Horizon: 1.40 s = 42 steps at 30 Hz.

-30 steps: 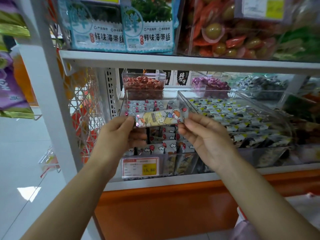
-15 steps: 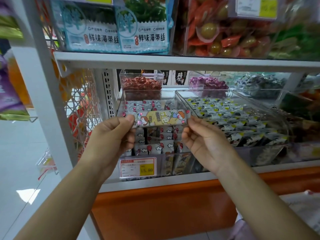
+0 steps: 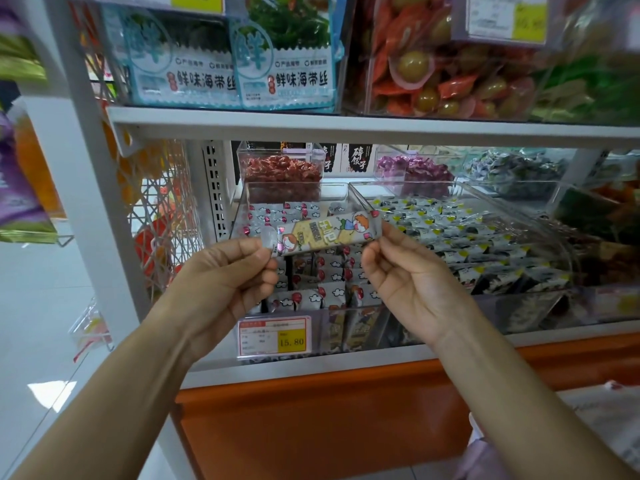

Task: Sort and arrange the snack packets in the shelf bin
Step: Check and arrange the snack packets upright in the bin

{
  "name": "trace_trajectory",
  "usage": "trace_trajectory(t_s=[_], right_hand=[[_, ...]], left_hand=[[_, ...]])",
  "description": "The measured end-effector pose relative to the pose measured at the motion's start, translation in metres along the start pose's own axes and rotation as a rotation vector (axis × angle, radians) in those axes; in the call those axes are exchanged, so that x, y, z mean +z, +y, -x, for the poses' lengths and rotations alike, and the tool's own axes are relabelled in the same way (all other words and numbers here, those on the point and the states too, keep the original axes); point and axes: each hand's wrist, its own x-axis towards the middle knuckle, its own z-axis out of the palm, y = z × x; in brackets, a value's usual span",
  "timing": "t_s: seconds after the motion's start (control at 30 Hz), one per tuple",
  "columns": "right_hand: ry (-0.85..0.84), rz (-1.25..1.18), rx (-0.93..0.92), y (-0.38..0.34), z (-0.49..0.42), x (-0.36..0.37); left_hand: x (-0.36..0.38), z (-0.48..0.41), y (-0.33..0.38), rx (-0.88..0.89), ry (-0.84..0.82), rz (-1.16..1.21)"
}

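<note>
Head view: left hand (image 3: 225, 282), right hand (image 3: 408, 282) fingers (image 3: 398, 238) pinch snack packet (image 3: 322, 233) before white shelf (image 3: 346, 128).

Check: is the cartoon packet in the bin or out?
Out: the packet hangs above the bin, its ends pinched by left hand and right hand.

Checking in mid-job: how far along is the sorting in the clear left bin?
Partly done: small white packets with red balloons already lie in rows in the clear plastic bin. In hand: the left hand and right hand pinch the ends of one long yellow cartoon-printed packet, held over the bin. Left: placing it; similar yellow packets stand at the bin's front.
</note>
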Motion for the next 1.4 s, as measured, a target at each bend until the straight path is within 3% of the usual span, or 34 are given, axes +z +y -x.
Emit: trace_trajectory(t_s=[0.23,0.57,0.8,1.13,1.4], right_hand=[[0.043,0.060,-0.030,0.000,0.000,-0.002],[0.084,0.667,-0.251,0.006,0.001,-0.009],[-0.014,0.937,-0.363,0.010,0.003,-0.008],[0.070,1.050,-0.459,0.007,0.003,-0.006],[-0.028,1.259,-0.599,0.013,0.008,0.001]], left_hand=[[-0.001,0.000,-0.002,-0.007,-0.003,0.061],[0.006,0.004,0.001,0.018,0.007,0.051],[0.008,0.006,-0.001,0.144,0.045,-0.200],[0.013,0.015,0.005,0.203,-0.042,-0.433],[0.013,0.013,0.003,0.261,0.107,-0.670]])
